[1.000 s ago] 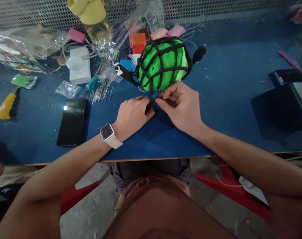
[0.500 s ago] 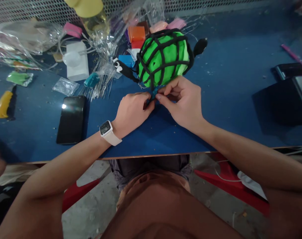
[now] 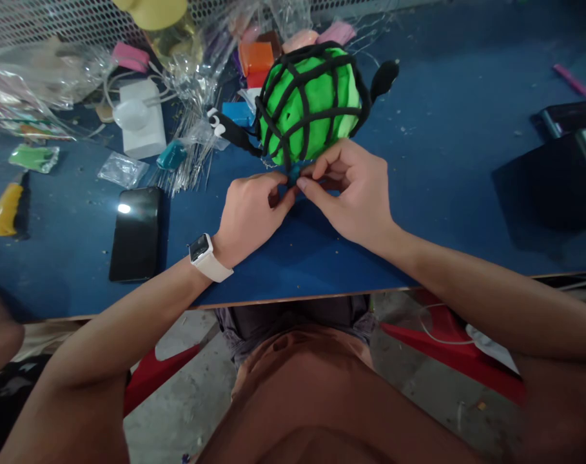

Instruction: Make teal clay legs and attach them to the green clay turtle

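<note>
A green turtle-like clay figure with a black lattice over its shell lies in front of my hands. Its black head with white eyes points left, and a black rounded limb sticks out at the right. At the figure's near edge, a small blue piece sits by the end of a black strip. My left hand, with a watch on its wrist, pinches at this piece from the left. From the right, thumb and fingers of my right hand close on it too. The fingertips partly hide the piece.
A black phone and a yellow-handled cutter lie at the left. Behind are thin wires, a white device, coloured clay packs and plastic bags. A dark box stands at the right. Another person's arm shows at lower left.
The figure and both hands sit slightly further left and up in view, as do many table items. Both hands stay pinched at the small blue piece.
</note>
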Demonstrator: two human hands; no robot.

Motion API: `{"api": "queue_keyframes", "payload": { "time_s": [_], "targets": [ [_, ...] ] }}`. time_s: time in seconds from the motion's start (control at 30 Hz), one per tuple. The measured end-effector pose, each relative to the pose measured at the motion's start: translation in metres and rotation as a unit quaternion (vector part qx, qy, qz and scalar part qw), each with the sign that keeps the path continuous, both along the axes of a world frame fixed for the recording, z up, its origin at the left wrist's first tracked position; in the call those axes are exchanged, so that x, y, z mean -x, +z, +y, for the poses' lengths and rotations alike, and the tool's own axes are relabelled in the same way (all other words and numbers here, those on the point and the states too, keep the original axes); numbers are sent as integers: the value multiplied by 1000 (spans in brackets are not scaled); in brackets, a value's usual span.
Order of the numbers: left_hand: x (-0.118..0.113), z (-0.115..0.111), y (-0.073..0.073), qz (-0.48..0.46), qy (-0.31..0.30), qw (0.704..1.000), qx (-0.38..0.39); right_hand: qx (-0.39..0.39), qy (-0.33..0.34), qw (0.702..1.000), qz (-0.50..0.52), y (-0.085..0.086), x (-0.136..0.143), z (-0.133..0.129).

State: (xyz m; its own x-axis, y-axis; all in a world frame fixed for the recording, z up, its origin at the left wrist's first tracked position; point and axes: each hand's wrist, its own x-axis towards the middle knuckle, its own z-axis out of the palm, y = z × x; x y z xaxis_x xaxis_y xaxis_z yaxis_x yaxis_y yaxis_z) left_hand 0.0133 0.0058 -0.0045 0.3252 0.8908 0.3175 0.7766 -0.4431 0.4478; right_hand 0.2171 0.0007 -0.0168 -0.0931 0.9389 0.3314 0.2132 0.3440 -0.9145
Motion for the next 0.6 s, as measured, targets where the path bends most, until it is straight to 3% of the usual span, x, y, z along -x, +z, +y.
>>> {"api": "queue_keyframes", "payload": {
  "time_s": [0.3, 0.6],
  "targets": [
    [3, 5, -6, 15, -3, 1000, -15, 15, 22, 1000, -13, 4, -2, -8],
    [4, 4, -4, -2, -14, 1000, -3, 2, 18, 1000, -20, 12, -4, -15]
  ]
}}
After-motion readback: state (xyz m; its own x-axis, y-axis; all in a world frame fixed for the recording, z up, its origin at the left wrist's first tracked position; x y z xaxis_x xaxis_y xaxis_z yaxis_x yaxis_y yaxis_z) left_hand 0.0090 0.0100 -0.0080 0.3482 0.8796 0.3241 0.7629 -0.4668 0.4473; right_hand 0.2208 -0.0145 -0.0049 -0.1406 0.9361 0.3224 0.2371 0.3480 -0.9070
